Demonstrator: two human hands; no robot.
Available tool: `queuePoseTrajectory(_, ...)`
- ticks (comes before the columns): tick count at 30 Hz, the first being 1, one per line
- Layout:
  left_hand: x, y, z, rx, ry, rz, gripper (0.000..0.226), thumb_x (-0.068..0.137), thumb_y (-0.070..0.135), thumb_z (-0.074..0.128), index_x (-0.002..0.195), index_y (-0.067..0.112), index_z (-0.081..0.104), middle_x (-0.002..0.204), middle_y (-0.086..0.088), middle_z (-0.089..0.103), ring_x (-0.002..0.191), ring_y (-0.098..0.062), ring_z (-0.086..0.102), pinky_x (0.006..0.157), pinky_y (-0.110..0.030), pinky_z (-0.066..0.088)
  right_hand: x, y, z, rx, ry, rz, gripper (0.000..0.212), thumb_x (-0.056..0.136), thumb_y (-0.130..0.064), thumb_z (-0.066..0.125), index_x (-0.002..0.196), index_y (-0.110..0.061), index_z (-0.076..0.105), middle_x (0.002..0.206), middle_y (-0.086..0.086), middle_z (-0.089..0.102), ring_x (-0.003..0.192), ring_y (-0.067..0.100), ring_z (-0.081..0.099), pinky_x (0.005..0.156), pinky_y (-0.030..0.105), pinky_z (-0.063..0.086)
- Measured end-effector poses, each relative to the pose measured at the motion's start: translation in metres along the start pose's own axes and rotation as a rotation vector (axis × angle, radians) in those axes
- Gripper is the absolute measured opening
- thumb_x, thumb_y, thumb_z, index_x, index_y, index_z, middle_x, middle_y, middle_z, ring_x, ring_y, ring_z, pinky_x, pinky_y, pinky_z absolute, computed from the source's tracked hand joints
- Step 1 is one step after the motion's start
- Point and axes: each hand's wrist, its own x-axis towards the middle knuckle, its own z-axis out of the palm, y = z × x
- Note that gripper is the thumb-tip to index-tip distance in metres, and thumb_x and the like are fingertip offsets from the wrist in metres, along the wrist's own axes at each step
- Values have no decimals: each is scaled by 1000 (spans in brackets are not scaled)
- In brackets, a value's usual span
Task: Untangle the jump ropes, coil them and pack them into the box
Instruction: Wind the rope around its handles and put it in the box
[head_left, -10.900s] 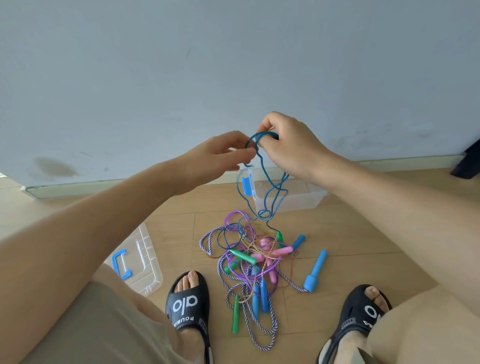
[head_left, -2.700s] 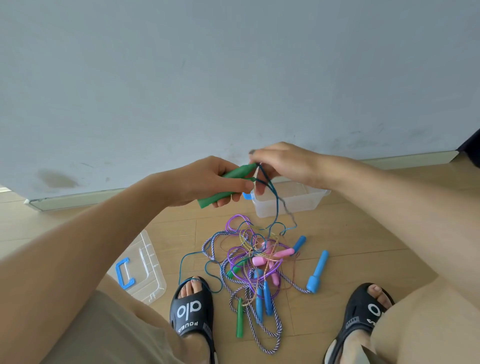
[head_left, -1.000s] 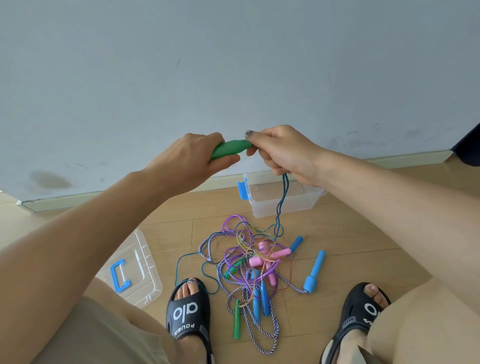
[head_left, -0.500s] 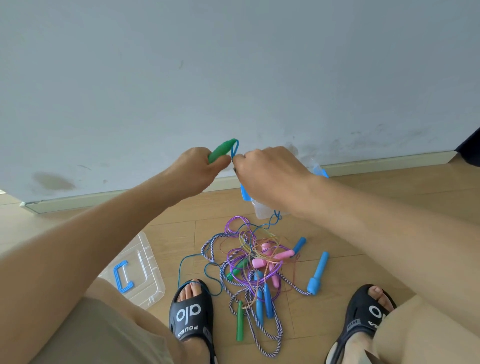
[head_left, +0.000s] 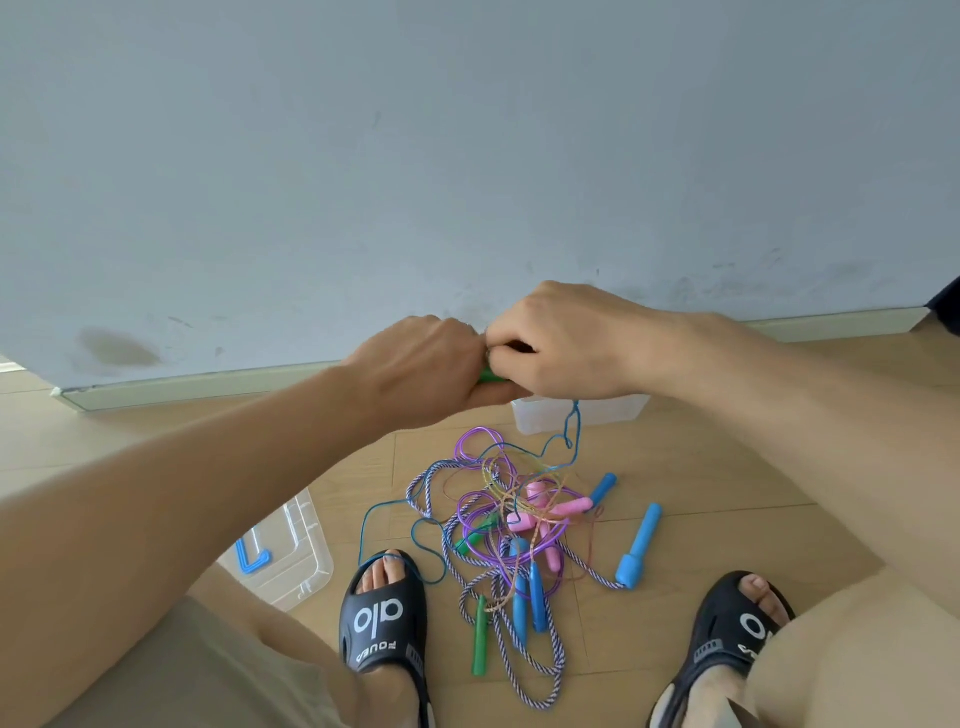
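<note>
My left hand (head_left: 426, 369) grips a green jump-rope handle (head_left: 488, 375), of which only a sliver shows between the hands. My right hand (head_left: 561, 348) presses against it, fingers curled on the thin blue rope (head_left: 570, 428) that hangs down to the floor. Below lies a tangle of ropes (head_left: 509, 525): purple, striped, orange, with pink handles (head_left: 550, 512), blue handles (head_left: 639, 545) and a second green handle (head_left: 480, 642). The clear plastic box (head_left: 571, 413) stands by the wall, partly hidden behind my right hand.
The clear lid (head_left: 291, 561) with a blue latch lies on the wooden floor at left. My two feet in black sandals (head_left: 384, 618) (head_left: 727, 639) flank the tangle. A grey wall with a pale skirting board (head_left: 208, 382) runs behind.
Both hands have dropped lower and closed together, so the green handle is now nearly hidden. The blue rope's loose length on the floor is shorter than several seconds ago.
</note>
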Motion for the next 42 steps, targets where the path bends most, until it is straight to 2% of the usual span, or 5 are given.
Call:
queuePoseTrajectory(8, -7, -8, 1, -369, 141, 27, 61, 78, 77, 27, 103, 32, 61, 63, -1, 56, 60, -21, 53, 61, -38, 48, -1, 13, -13, 725, -78, 170, 25, 90, -11, 54, 85, 12, 62, 58, 2, 46, 50, 11, 31, 51, 25, 25)
queuePoseTrajectory(14, -11, -8, 0, -453, 51, 37, 27, 86, 72, 40, 80, 47, 50, 56, 5, 49, 55, -9, 51, 53, -22, 36, -3, 12, -12, 719, -165, 140, 25, 93, -14, 57, 83, 8, 64, 66, 9, 49, 51, 13, 31, 52, 26, 25)
queuePoseTrajectory(26, -12, -5, -1, -479, 70, 71, 48, 90, 71, 31, 66, 33, 47, 51, 1, 41, 49, -13, 44, 49, -19, 33, 2, 21, -1, 954, -55, 172, 12, 93, -14, 67, 88, -10, 57, 61, -3, 50, 55, 12, 39, 50, 22, 29)
queuePoseTrajectory(35, -13, -6, -11, -987, 228, -137, 52, 99, 53, 35, 80, 12, 60, 56, 19, 55, 51, -1, 46, 53, -15, 36, 17, 13, 17, 1453, 211, 337, 32, 97, -20, 57, 68, -20, 45, 56, -4, 33, 50, 13, 20, 49, 27, 13)
queuePoseTrajectory(42, -4, -17, -15, -1325, 278, -377, 57, 101, 59, 31, 81, 12, 55, 62, 2, 45, 51, -14, 35, 49, -26, 30, 12, 12, 32, 1268, 239, 494, 29, 101, -23, 45, 76, -14, 55, 48, -7, 34, 44, 13, 21, 44, 24, 16)
